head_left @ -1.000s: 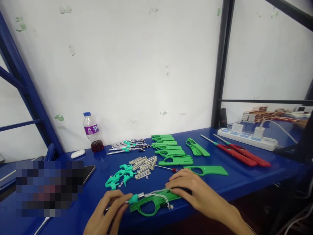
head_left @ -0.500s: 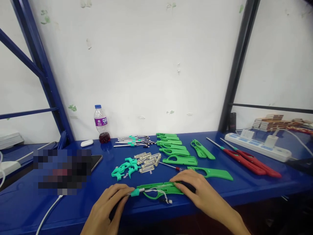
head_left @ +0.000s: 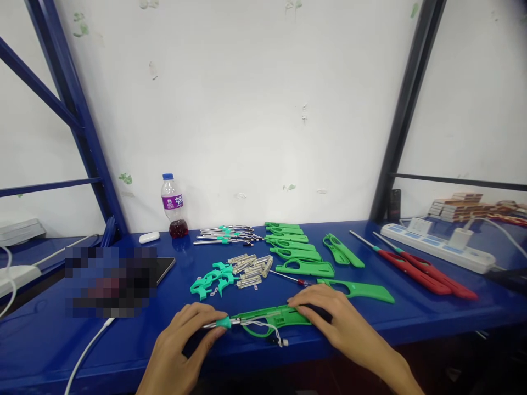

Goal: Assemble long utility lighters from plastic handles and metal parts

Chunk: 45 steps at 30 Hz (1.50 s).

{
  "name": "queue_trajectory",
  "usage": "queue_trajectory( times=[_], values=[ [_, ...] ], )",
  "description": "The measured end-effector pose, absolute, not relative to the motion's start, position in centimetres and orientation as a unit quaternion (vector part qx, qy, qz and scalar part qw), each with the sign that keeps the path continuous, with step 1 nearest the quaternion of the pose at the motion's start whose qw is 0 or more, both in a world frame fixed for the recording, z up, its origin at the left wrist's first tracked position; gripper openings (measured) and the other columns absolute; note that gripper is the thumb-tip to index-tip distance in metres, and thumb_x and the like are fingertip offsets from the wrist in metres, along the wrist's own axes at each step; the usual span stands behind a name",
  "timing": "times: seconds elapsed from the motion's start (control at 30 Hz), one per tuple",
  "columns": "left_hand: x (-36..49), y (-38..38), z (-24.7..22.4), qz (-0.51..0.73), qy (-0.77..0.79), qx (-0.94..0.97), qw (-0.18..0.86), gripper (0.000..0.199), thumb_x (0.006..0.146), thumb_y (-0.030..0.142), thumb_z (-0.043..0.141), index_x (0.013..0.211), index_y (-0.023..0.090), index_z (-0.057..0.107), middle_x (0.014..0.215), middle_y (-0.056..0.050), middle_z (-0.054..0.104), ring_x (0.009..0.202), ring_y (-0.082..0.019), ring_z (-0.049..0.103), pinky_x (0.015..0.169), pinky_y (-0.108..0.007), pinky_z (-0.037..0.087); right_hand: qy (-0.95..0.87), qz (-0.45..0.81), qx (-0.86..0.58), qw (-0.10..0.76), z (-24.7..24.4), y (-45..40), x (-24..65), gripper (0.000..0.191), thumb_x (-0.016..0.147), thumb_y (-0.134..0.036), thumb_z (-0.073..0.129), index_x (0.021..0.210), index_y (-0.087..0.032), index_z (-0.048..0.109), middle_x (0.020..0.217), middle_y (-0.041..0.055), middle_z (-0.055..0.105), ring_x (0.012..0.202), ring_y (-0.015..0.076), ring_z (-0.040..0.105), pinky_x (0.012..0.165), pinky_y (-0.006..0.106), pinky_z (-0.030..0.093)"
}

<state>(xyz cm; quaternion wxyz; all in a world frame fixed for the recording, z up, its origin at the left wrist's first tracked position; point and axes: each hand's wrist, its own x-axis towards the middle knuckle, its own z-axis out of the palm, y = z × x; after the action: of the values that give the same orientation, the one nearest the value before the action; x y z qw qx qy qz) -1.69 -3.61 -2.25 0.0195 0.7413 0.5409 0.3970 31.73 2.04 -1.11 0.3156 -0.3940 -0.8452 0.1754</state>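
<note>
**Left hand now grips the tube at its collar**

The counter (head_left: 173, 293) carries the same spread of pieces as a second ago; the change is all at its front edge. The left hand (head_left: 179, 343) has its thumb and fingers clamped on the tube (head_left: 235, 321), right at the collar (head_left: 223, 322); half a second ago the collar stood clear of the fingertips. The right hand (head_left: 343, 321) keeps its fingers closed on the right end of the open green shell (head_left: 295, 316), near the counter's front edge; whether the shell rests there or is lifted, I cannot tell. I judge tube and shell to be roughly lined up but not joined, and the new hold to give finer control of the tube's end.

Set against the earliest picture, the whole view has shifted, and the counter's things sit further right in it. The shell, then tipped so that its loop showed wide, now appears flatter. The collar, then overlapping the shell's left end, is now just to the left of that end. The white wires (head_left: 267, 323) droop across the loop as before, with the little plug (head_left: 284, 342) hanging at the shell's lower edge.
</note>
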Motion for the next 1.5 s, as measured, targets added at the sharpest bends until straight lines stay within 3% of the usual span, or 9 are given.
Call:
queue_trajectory(
  times=[0.37,0.63,0.87,1.17,1.33,1.5],
  values=[
    [-1.9,-3.4,-2.5,0.336,0.527,0.781,0.001,0.031,0.107,0.052,0.05,0.125,0.044,0.075,0.108,-0.001,0.073,0.094,-0.021,0.071,0.081,-0.033,0.061,-0.847,0.18,-0.387,0.318,-1.0,2.1,31.7,0.021,0.108,-0.036,0.057,0.116,-0.035,0.076,0.121,-0.0011,0.078,0.119,0.0231,0.067,0.108,0.039,0.047],
    [-1.5,-3.8,-2.6,0.362,0.51,0.78,0.012,0.036,0.108,0.053,0.046,0.124,0.04,0.077,0.103,-0.004,0.07,0.087,-0.018,0.066,0.078,-0.029,0.057,-0.847,0.176,-0.386,0.321,-0.8,2.0,31.5,0.021,0.108,-0.033,0.057,0.113,-0.032,0.077,0.115,0.001,0.079,0.109,0.0231,0.069,0.102,0.039,0.051],
    [-1.7,-4.1,-1.9,0.317,0.476,0.82,-0.027,0.033,0.109,0.031,0.049,0.133,0.04,0.07,0.103,-0.002,0.068,0.083,-0.016,0.067,0.071,-0.023,0.055,-0.848,0.174,-0.376,0.329,-0.5,2.0,31.4,0.023,0.108,-0.034,0.056,0.112,-0.03,0.078,0.114,0.0034,0.08,0.107,0.025,0.07,0.098,0.04,0.054],
    [-1.9,-3.5,-2.1,0.257,0.437,0.849,-0.15,0.051,0.096,0.009,0.046,0.134,0.035,0.07,0.107,-0.005,0.072,0.076,-0.017,0.063,0.071,-0.028,0.052,-0.851,0.167,-0.373,0.33,-0.4,2.1,31.3,0.023,0.108,-0.03,0.056,0.105,-0.028,0.078,0.117,0.0023,0.08,0.111,0.0237,0.07,0.105,0.041,0.05],
    [-0.9,-3.6,-0.9,0.317,0.467,0.825,-0.035,0.033,0.105,0.031,0.048,0.107,0.036,0.081,0.084,-0.002,0.066,0.069,-0.016,0.059,0.061,-0.022,0.051,-0.852,0.165,-0.37,0.332,-0.5,2.1,31.3,0.022,0.108,-0.028,0.057,0.105,-0.028,0.079,0.115,0.0019,0.08,0.111,0.023,0.07,0.103,0.039,0.052],
    [-0.1,-4.3,0.0,0.37,0.492,0.784,0.073,0.044,0.105,0.053,0.046,0.099,0.033,0.084,0.08,-0.003,0.061,0.068,-0.017,0.06,0.064,-0.024,0.057,-0.85,0.167,-0.372,0.333,-0.7,2.1,31.4,0.024,0.108,-0.03,0.056,0.105,-0.028,0.079,0.116,0.0032,0.08,0.112,0.0242,0.07,0.104,0.041,0.051]
  ],
)
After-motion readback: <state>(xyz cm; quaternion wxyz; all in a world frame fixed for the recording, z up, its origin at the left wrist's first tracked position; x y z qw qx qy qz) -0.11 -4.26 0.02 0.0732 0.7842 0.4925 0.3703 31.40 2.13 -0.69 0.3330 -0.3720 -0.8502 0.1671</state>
